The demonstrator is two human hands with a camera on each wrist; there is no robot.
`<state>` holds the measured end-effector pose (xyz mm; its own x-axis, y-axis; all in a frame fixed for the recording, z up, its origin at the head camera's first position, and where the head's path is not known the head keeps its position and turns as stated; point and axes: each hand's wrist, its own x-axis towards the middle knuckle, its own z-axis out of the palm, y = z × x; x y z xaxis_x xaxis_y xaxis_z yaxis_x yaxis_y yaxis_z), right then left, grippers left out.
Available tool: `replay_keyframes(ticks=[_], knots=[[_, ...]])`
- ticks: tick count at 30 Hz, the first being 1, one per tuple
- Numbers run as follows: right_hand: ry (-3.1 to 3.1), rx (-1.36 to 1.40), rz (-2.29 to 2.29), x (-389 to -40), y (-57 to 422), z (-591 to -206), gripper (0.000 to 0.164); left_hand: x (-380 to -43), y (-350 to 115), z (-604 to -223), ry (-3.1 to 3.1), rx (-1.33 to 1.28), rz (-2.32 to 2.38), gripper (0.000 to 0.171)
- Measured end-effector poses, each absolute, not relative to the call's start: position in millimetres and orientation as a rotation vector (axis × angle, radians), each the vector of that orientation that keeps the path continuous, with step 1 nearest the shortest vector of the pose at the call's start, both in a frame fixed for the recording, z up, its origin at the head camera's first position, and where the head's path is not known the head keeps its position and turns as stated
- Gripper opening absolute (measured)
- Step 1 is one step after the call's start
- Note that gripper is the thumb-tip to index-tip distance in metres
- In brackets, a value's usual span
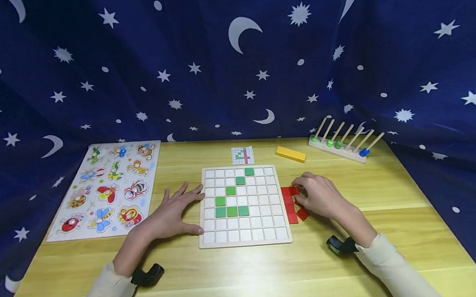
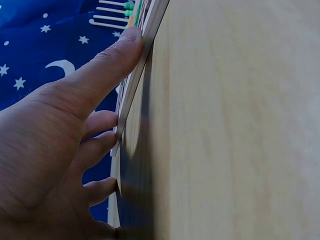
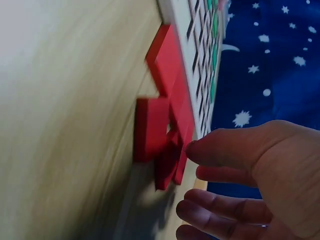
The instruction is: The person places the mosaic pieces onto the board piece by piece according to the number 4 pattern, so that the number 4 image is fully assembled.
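A white gridded board lies on the table with several green tiles set in its cells. My left hand, fingers spread, touches the board's left edge with thumb and forefinger; the left wrist view shows the thumb against that edge. Red tiles lie along the board's right edge, some in a line and others loose at angles. Over the far end of these tiles is my right hand. In the right wrist view its thumb tip is right by a red tile, and no tile shows between thumb and fingers.
A small pattern card lies behind the board, with a yellow bar to its right. A peg stand with green and blue rings is at the back right. An insect puzzle board lies on the left. Blue star-printed cloth surrounds the table.
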<state>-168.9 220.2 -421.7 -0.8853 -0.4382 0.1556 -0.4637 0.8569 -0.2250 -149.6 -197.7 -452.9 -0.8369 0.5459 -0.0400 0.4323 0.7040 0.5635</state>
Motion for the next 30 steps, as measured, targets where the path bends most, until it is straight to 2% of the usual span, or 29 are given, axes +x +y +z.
replay_keyframes(ticks=[20, 30], knots=[[-3.018, 0.654, 0.372, -185.2, 220.5, -420.3, 0.015, -152.0, -197.1, -453.4, 2.700, 0.799, 0.795, 0.094], [-2.895, 0.795, 0.505, -194.2, 187.3, -413.3, 0.018, -150.3, -198.7, -454.1, 2.697, 0.796, 0.810, 0.094]])
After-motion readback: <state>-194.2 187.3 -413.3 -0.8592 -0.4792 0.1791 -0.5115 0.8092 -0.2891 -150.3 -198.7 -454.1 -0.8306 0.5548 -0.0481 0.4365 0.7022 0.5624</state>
